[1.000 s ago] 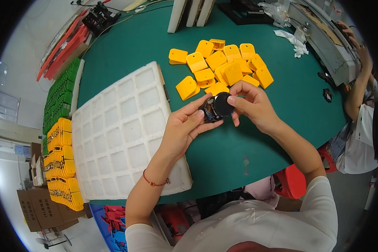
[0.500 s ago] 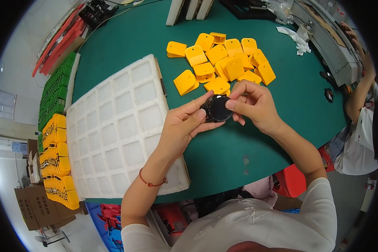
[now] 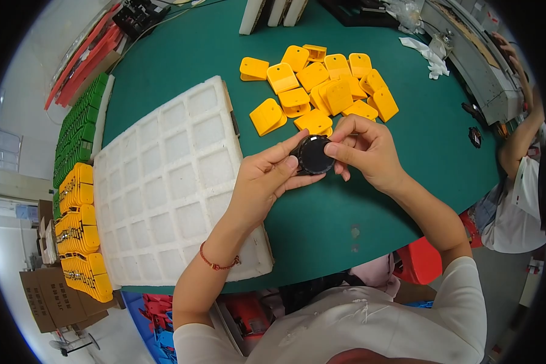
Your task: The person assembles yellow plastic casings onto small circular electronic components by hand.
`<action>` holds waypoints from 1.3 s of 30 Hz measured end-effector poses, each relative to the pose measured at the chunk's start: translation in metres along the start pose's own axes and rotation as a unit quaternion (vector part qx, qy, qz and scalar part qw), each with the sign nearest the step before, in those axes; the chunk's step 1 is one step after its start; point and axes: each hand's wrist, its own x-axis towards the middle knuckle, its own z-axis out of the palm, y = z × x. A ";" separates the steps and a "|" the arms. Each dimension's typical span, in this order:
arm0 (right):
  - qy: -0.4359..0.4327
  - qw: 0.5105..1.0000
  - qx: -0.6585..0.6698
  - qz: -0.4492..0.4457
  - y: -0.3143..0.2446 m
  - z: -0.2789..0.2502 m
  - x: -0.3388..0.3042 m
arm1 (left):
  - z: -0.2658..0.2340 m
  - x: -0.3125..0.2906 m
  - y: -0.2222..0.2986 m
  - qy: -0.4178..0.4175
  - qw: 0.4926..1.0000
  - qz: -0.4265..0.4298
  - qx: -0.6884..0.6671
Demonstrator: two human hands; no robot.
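A round black device [image 3: 316, 156] with a dark flat face and a ridged rim is held over the green table, close to the near side of the yellow pieces. My left hand [image 3: 273, 169] grips it by the left edge, fingers and thumb around the rim. Thumb and forefinger of my right hand [image 3: 366, 151] pinch at its right edge; what else those fingers may hold is hidden. Folded yellow plastic clips [image 3: 337, 97], several of them, lie in a loose pile just beyond both hands.
A white foam tray [image 3: 215, 162] with square pockets lies left of my hands. Rows of yellow clips [image 3: 79, 230] and green clips [image 3: 79, 130] stand along the left edge. White foam boards [image 3: 252, 15] stand at the back. Another person's arm [image 3: 519, 142] shows at far right.
The black device and both hands keep almost the same position. The view has shifted very slightly, and the grip looks unchanged.
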 end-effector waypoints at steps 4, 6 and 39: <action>0.007 1.000 -0.017 -0.012 0.001 0.001 0.000 | 0.000 0.001 -0.001 0.005 1.000 0.000 0.010; 0.014 0.999 -0.025 -0.018 0.003 0.002 -0.001 | 0.000 0.001 -0.003 0.009 1.000 0.001 0.015; -0.109 0.927 -0.283 -0.221 0.009 0.004 -0.012 | 0.017 -0.015 -0.015 0.016 0.940 0.120 0.319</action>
